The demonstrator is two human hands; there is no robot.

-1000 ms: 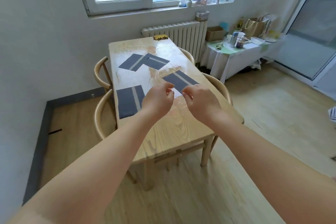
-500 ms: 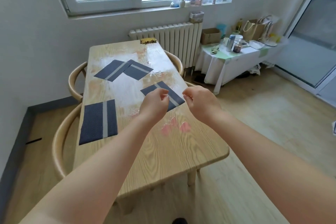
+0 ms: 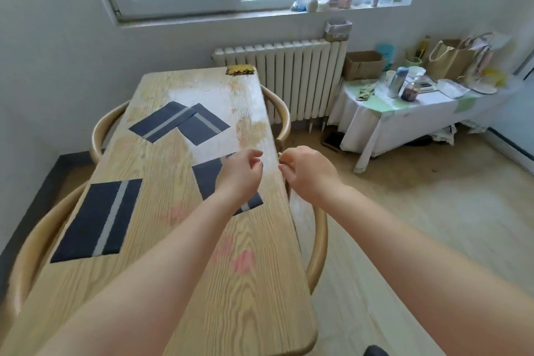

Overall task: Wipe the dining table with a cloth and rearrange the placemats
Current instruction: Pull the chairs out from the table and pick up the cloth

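- The desk [image 3: 179,254] is pale wood and runs from the lower left of the frame up to the radiator [image 3: 284,78] at upper centre.
- Both bare arms reach forward from the bottom of the frame, and the hands meet at mid-frame above the desk's right edge.
- Left hand [image 3: 241,173]: fingers curled in with the fingertips pinched toward the thumb. It is a loose clench, and I cannot make out anything in its grip.
- Right hand [image 3: 307,172]: fingers likewise curled toward the thumb, just beside the left hand but not touching it. Nothing visible is held.
- Mat under hands [image 3: 208,179]: dark with a grey stripe, lying askew at centre frame and partly hidden by the left forearm.
- Near mat [image 3: 98,220]: at lower left, flat, close to the desk's left edge.
- Far mats [image 3: 179,123]: two of them at upper centre-left, overlapping at a corner, both lying crooked.
- A yellow cloth [image 3: 239,70] sits crumpled on the far end of the desk, by the radiator.
- Pinkish smears show on the wood at lower centre.
- Curved wooden chairs [image 3: 316,243] are tucked in along both long sides.
- A cluttered side table [image 3: 404,113] stands at the right of the frame.
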